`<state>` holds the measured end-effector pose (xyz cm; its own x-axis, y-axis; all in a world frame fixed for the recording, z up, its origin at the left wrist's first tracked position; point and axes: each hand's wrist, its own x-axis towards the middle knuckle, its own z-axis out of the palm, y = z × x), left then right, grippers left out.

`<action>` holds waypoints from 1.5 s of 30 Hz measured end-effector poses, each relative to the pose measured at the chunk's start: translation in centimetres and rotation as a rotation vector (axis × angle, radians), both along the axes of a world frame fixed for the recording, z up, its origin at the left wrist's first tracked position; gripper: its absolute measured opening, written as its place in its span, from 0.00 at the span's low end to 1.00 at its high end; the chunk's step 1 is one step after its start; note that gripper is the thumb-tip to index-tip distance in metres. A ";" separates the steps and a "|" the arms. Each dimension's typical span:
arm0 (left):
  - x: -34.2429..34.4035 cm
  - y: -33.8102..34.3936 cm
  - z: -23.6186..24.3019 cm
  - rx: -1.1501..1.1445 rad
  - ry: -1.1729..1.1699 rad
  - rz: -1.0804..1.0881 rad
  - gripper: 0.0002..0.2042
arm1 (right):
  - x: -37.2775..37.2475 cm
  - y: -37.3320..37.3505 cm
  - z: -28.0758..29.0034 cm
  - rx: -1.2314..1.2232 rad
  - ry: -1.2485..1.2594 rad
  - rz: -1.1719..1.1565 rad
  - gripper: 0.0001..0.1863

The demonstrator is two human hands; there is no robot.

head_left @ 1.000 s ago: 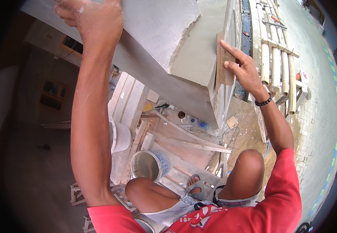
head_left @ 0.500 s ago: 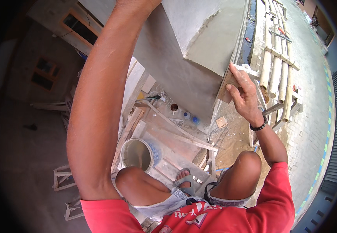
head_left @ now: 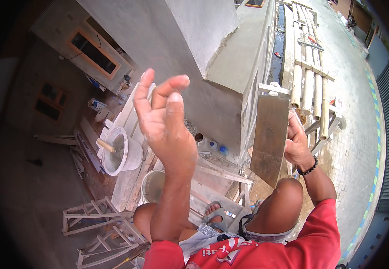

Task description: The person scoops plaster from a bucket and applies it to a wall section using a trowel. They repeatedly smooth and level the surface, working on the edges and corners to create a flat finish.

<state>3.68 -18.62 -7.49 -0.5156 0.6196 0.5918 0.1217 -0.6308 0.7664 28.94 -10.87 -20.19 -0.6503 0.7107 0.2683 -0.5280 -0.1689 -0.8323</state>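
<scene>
My right hand (head_left: 298, 141) grips a brown, flat plastering float (head_left: 268, 134) from behind. The float stands upright with its broad face turned to me, off to the right of the wall corner, and my fingers wrap its far side. My left hand (head_left: 163, 112) is raised in front of the grey plastered wall (head_left: 221, 105), palm up, fingers apart and loosely bent, with nothing in it. Behind the hands, a ledge of wet-looking plaster (head_left: 234, 62) meets the upright wall face.
A white bucket (head_left: 136, 154) with a wooden-handled tool (head_left: 106, 145) stands on planks at the left. Another bucket (head_left: 152, 186) sits beside my knee. Bottles with blue caps (head_left: 223, 150) lie below the wall. Bamboo poles (head_left: 308, 76) run along the right. Wooden trestles (head_left: 89, 219) stand lower left.
My left arm has come down from beyond the top edge, and its hand now shows. My right hand has drawn the float off the wall corner and turned its face toward me.
</scene>
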 end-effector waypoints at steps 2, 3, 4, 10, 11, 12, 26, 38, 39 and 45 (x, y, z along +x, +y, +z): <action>2.1 -2.1 -5.2 -0.241 -0.108 -0.164 0.25 | -0.2 -0.9 1.8 -0.140 -0.024 0.072 0.37; 2.6 -2.6 -7.4 -0.325 -0.188 -0.356 0.28 | -0.6 -1.4 2.2 -0.245 -0.013 0.146 0.37; 2.9 -3.1 -9.0 -0.440 -0.260 -0.561 0.32 | -0.9 -1.9 2.4 -0.355 -0.006 0.214 0.36; 1.9 -4.1 -11.2 -0.381 -0.380 -1.015 0.47 | -4.4 -3.8 0.0 -0.721 0.191 0.510 0.30; 1.7 -4.1 -11.1 -0.375 -0.422 -1.067 0.47 | -4.7 -3.9 -0.4 -0.676 0.208 0.540 0.29; 1.5 -4.2 -11.0 -0.372 -0.450 -1.113 0.47 | -5.0 -4.0 -0.7 -0.630 0.232 0.544 0.28; 2.7 0.6 -11.4 -0.333 0.653 0.344 0.32 | -2.0 1.0 -9.4 -0.309 -0.528 0.234 0.16; 2.5 5.7 -18.4 -0.337 0.806 0.445 0.34 | 0.2 -1.1 -12.7 -0.316 -0.665 0.249 0.14; 2.4 5.2 -19.1 -0.372 0.812 0.428 0.34 | 0.2 -1.2 -12.7 -0.309 -0.631 0.240 0.14; 2.5 4.4 -17.4 -0.309 0.642 0.446 0.33 | -0.3 -1.1 -12.6 -0.278 -0.638 0.245 0.14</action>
<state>6.18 -14.20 -24.92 -0.3722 0.6197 0.6910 0.7811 -0.1930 0.5938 28.62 -12.01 -32.83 -0.7688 0.5114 -0.3841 0.1248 -0.4691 -0.8743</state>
